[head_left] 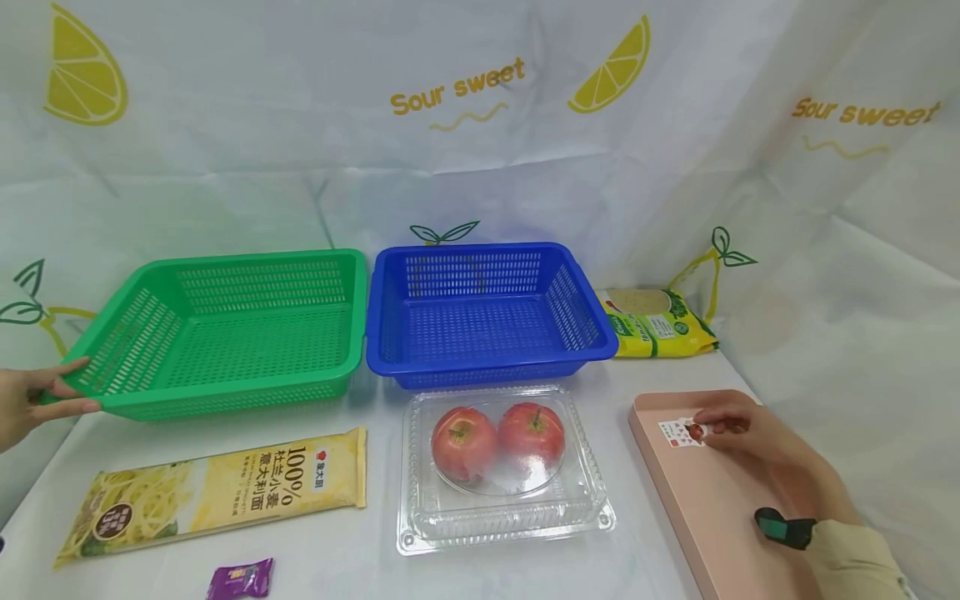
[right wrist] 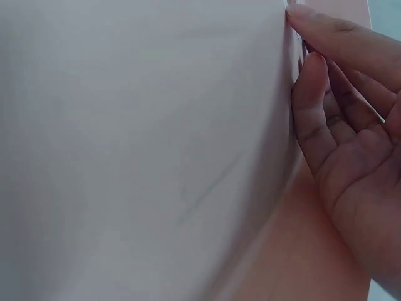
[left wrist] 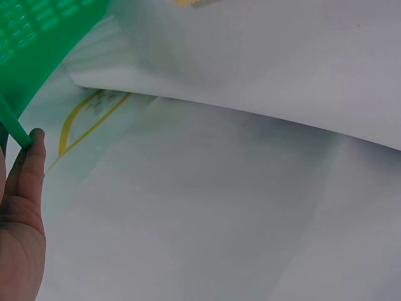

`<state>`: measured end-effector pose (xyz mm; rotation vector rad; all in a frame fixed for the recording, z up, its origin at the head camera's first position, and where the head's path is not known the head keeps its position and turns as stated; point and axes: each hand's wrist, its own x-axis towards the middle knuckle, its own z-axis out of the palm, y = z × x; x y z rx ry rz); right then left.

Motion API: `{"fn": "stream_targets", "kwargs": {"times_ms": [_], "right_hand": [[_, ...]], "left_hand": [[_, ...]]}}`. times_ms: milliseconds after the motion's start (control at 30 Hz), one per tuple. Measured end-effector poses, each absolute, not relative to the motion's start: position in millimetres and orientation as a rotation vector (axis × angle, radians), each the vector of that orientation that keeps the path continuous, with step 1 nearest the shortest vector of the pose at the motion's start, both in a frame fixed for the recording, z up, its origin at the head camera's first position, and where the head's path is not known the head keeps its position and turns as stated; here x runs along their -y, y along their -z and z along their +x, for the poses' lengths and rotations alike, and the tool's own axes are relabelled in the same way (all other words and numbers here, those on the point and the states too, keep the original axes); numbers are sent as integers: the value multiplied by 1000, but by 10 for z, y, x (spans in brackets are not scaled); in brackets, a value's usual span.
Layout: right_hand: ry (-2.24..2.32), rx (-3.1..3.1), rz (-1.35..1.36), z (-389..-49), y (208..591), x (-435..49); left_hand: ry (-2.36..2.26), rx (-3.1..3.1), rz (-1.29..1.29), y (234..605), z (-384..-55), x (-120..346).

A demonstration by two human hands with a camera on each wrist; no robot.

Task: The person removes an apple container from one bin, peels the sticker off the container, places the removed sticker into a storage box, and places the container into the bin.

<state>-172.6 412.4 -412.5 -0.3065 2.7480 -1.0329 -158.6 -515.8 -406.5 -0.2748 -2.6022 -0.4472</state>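
My left hand (head_left: 30, 404) grips the near left corner of the green plastic basket (head_left: 240, 387), fingers above the rim. In the left wrist view the basket's green wall (left wrist: 44, 56) shows at the upper left, with the fingers at its rim. On the right, my right hand (head_left: 761, 433) pinches a small white card (head_left: 675, 433) printed with a red fruit picture and red characters. The hand and card are over the pink tray (head_left: 697, 508). In the right wrist view, thumb and fingers meet at the edge of a pale surface filling much of the view.
A blue basket (head_left: 487, 367) stands beside the green one. In front are a clear clamshell box (head_left: 502, 521) with two apples (head_left: 531, 433), a pasta pack (head_left: 217, 492) and a purple-wrapped sweet (head_left: 240, 579). A yellow food bag (head_left: 656, 333) lies at the back right. White cloth walls enclose the table.
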Motion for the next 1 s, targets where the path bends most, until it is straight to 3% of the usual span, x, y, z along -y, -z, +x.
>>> {"fn": "stream_targets", "kwargs": {"times_ms": [400,667,833,1000], "right_hand": [[914,-2733,-105,-1742,4049,-4127],[1020,-2702,-10,-1651,3967,-4033],[1131,-2593,166,-1576,3823,-3854],[1342,-2506,153,-1477,3715,-3624]], "left_hand": [[464,2696,-239,3836,-1469,4897],[392,2680,-221,4282,-1670,5418],[406,2651,-256,4393,-1713,5552],[409,2633,-280,4451,-1737,5633]]}}
